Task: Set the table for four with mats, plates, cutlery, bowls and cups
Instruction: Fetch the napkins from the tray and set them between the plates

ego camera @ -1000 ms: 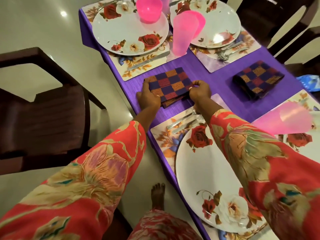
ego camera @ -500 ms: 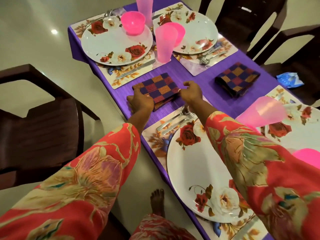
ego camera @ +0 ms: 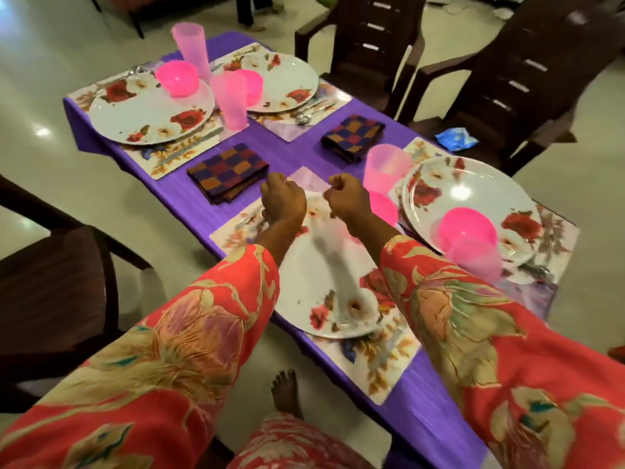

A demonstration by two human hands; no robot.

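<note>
Nearest: bare foot (ego camera: 285, 390) on pale floor, beside purple-clothed desk (ego camera: 436, 414). Next: floral place mat (ego camera: 382, 363) carrying white rose-print plate (ego camera: 314, 265), partly blurred; cutlery (ego camera: 250, 220) on the mat's left part, indistinct. Above that plate: left hand (ego camera: 283, 200) and right hand (ego camera: 345, 198), both with fingers curled, held apart, gripping nothing discernible. To the right: second plate (ego camera: 463, 194) with pink bowl (ego camera: 468, 230), pale pink cup (ego camera: 477, 262) in front of it, another pink cup (ego camera: 385, 167) at its left. Mid-desk: two folded checked napkins, left (ego camera: 228, 172) and right (ego camera: 353, 133), lying flat, well apart. Farthest: two more plates (ego camera: 152, 116) (ego camera: 287, 79) on mats, each with pink bowl and cup; dark chairs (ego camera: 372, 45) around.
</note>
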